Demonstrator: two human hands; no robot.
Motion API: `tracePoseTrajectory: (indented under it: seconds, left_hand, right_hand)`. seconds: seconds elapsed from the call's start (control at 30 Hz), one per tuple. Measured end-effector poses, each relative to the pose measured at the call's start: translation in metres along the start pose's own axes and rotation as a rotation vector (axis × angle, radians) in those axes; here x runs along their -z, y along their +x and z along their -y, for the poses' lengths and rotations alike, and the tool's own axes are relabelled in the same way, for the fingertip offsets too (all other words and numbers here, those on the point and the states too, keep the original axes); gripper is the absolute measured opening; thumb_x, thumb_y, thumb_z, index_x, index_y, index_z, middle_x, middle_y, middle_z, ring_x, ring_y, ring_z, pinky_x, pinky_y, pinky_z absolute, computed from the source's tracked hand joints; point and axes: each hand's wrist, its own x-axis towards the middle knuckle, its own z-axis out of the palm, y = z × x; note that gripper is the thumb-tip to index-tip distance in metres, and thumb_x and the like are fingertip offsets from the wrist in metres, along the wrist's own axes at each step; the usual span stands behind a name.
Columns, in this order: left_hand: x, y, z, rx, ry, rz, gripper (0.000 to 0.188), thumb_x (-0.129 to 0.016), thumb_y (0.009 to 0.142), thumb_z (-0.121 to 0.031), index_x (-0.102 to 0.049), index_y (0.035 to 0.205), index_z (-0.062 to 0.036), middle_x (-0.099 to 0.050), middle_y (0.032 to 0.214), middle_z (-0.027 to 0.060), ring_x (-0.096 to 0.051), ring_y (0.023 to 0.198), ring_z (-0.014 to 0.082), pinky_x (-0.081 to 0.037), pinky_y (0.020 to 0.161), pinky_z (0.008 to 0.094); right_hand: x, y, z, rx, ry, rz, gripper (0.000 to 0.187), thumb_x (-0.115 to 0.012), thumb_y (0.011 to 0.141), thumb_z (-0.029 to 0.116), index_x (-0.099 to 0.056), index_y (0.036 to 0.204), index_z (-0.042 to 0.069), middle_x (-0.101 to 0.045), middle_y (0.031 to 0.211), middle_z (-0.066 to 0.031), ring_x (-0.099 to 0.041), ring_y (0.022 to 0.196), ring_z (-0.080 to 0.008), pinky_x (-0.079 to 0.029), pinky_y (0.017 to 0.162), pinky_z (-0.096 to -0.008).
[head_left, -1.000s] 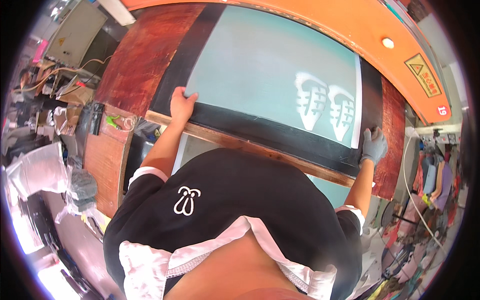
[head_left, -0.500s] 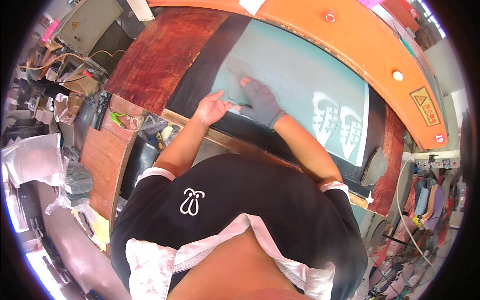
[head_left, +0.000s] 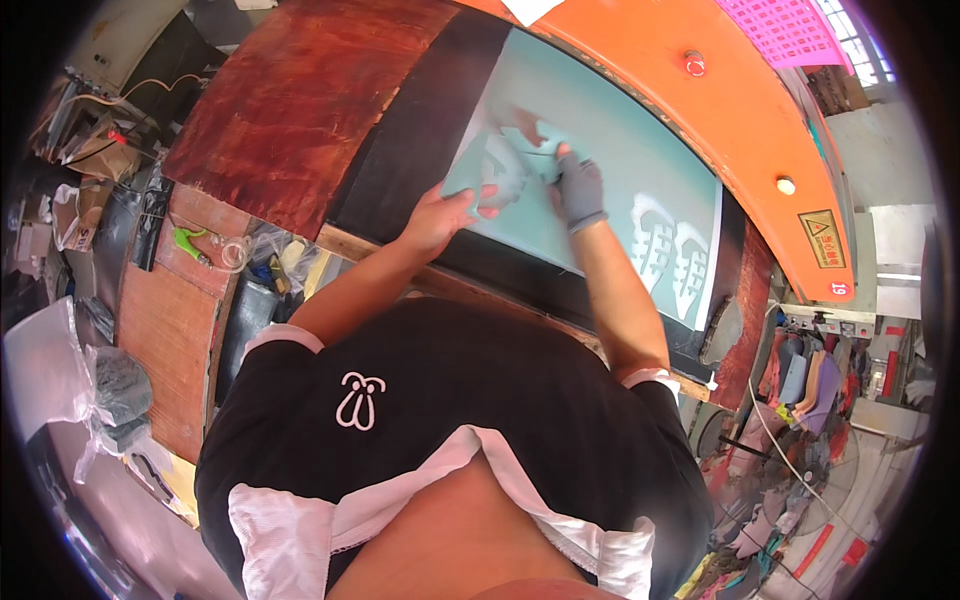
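Landmark: the teal sheet (head_left: pixel 620 140), flat on a black surface (head_left: pixel 430 130).

Piece (head_left: pixel 505 170): thin, teal, with a pale oval patch. Lies over the left part of the sheet, between the hands. Seems lifted or tilted off it; height cannot be told. Blurred outline. Long axis appears to run across from one hand to the other, rising slightly toward the right; exact direction uncertain.

Left hand (head_left: pixel 443 220): bare, at the sheet's near left corner. Thumb and fingers pinch the piece's left end, palm turned inward. The forearm slants up from the near side, well left of the body's middle. From here the piece lies to the right and a little farther out.

Right hand (head_left: pixel 580 185): grey glove with bare fingertips, above the sheet's middle, farther out than the left hand. Fingers point away from the body, thumb side toward the piece, which lies to its left. It is close against the piece's right end; blur hides whether the fingers pinch it. Neither hand is clearly nearer: the piece spans the gap.

Also noted: two white shapes (head_left: pixel 653 240) at the sheet's right end; grey scrap (head_left: pixel 722 330) just beyond its near right corner; orange machine (head_left: pixel 740 130) along its far side; red board (head_left: pixel 300 110) left of it.
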Motion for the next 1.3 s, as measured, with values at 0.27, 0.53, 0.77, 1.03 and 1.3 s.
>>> tracePoseTrajectory:
  seconds: [0.27,0.53,0.77,1.03,1.3]
  left_hand:
    - [-0.008,-0.005,0.001,0.111,0.108,-0.221,0.039,-0.045,0.094,-0.012,-0.039,0.131,-0.0025,-0.057,0.118,0.0159,-0.060,0.098,0.0259,-0.047,0.087,0.0401]
    - [-0.008,-0.015,0.020,0.025,0.046,-0.290,0.032,-0.046,0.094,-0.013,-0.046,0.124,-0.0022,-0.059,0.115,0.0148,-0.062,0.093,0.0253,-0.049,0.084,0.0363]
    - [-0.027,-0.036,0.028,0.036,-0.115,-0.388,0.036,-0.050,0.094,-0.024,-0.043,0.126,-0.0085,-0.052,0.119,0.0095,-0.052,0.110,0.0247,-0.046,0.088,0.0440]
    - [-0.085,-0.009,0.082,0.540,-0.254,-0.045,0.040,-0.047,0.095,-0.037,-0.042,0.126,-0.0124,-0.049,0.125,0.0066,-0.050,0.111,0.0232,-0.039,0.092,0.0427]
    - [-0.090,0.003,0.091,0.367,-0.011,0.012,0.042,-0.042,0.097,-0.040,-0.046,0.125,-0.0092,-0.050,0.126,0.0072,-0.048,0.115,0.0218,-0.038,0.094,0.0404]
  right_hand:
    - [0.087,0.088,0.072,-0.072,0.324,-0.256,0.036,-0.055,0.088,0.027,-0.057,0.100,-0.007,-0.062,0.092,-0.0131,-0.062,0.081,-0.0204,-0.053,0.068,-0.0335]
    - [0.163,0.118,0.101,0.013,0.415,-0.293,0.032,-0.049,0.089,0.025,-0.058,0.106,0.000,-0.061,0.093,-0.0108,-0.059,0.081,-0.0193,-0.054,0.067,-0.0346]
    - [0.174,0.045,0.094,0.498,-0.402,-0.405,0.034,-0.053,0.089,0.034,-0.064,0.104,0.006,-0.068,0.083,-0.0068,-0.061,0.076,-0.0166,-0.046,0.070,-0.0291]
    - [0.075,-0.093,-0.011,0.615,-0.565,0.272,0.028,-0.058,0.087,0.022,-0.058,0.108,0.003,-0.060,0.102,-0.0156,-0.054,0.104,-0.0360,-0.046,0.086,-0.0402]
    - [0.086,-0.095,0.010,0.684,-0.553,0.350,0.035,-0.064,0.078,0.019,-0.058,0.107,0.000,-0.058,0.107,-0.0176,-0.054,0.106,-0.0354,-0.046,0.088,-0.0393]
